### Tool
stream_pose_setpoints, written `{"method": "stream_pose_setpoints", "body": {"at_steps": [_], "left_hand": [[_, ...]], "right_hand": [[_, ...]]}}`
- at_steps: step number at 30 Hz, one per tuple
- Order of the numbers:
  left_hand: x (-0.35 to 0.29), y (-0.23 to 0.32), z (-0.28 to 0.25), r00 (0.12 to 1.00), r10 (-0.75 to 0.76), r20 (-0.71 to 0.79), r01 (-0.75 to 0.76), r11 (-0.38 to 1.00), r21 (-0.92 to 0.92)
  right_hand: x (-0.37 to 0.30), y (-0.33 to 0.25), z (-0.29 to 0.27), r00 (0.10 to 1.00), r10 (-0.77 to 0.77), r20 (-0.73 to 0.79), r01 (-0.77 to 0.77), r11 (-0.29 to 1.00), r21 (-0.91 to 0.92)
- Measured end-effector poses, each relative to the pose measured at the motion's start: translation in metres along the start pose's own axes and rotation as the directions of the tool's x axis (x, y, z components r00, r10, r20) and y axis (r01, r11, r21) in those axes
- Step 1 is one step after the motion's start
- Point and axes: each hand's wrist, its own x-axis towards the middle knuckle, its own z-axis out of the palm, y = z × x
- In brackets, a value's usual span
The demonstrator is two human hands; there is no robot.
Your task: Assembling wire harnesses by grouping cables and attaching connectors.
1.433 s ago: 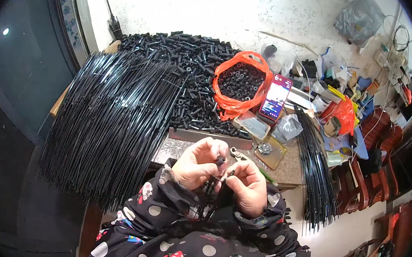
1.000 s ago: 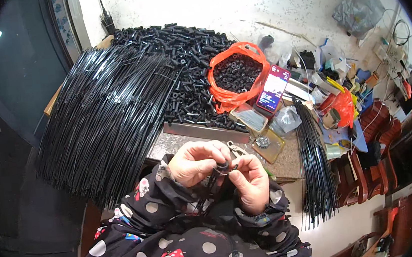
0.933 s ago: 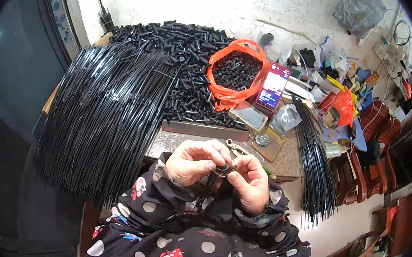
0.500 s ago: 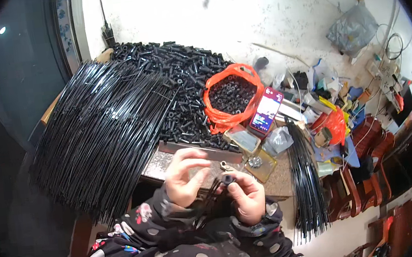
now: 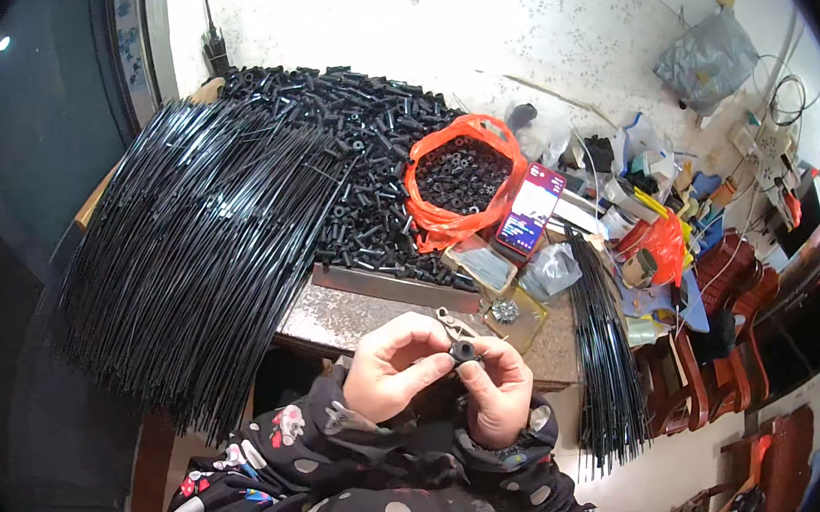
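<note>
My right hand (image 5: pixel 496 392) pinches a small black ring-shaped piece (image 5: pixel 463 351) with a hole in its middle, between thumb and fingers. From the other side, the thumb and fingertips of my left hand (image 5: pixel 387 370) close on the same piece, making a loop. A small metal fitting (image 5: pixel 445 318) sticks up just beyond the piece; how it joins is hidden by my fingers. Both hands are just above the front edge of the speckled tabletop (image 5: pixel 344 315). Near them lies a shallow yellowish tray (image 5: pixel 533 322) with small silvery parts (image 5: pixel 505 312) in it.
A big bundle of thin black rods (image 5: pixel 201 268) spreads at the left. Behind lies a heap of short black tubes (image 5: pixel 356 127), with an orange bag (image 5: pixel 427 226) of black rings beside it. A phone (image 5: pixel 532 208), a smaller rod bundle (image 5: pixel 604 355) and clutter sit to the right.
My left hand, open and apart before, has moved right and closed on the black ring-shaped piece. My right hand still holds it. The view has shifted slightly.
</note>
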Motion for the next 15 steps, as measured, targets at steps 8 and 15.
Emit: {"method": "stream_pose_setpoints", "body": {"at_steps": [8, 15], "left_hand": [[-0.004, 0.020, 0.006, 0.951, 0.262, 0.162, -0.304, 0.711, 0.634], [-0.007, 0.009, 0.003, 0.946, 0.027, 0.322, -0.108, 0.966, 0.236]], "right_hand": [[0.011, -0.013, -0.023, 0.912, 0.354, 0.207, -0.358, 0.934, -0.018], [0.007, -0.007, -0.009, 0.917, 0.345, 0.198, -0.353, 0.936, 0.003]]}}
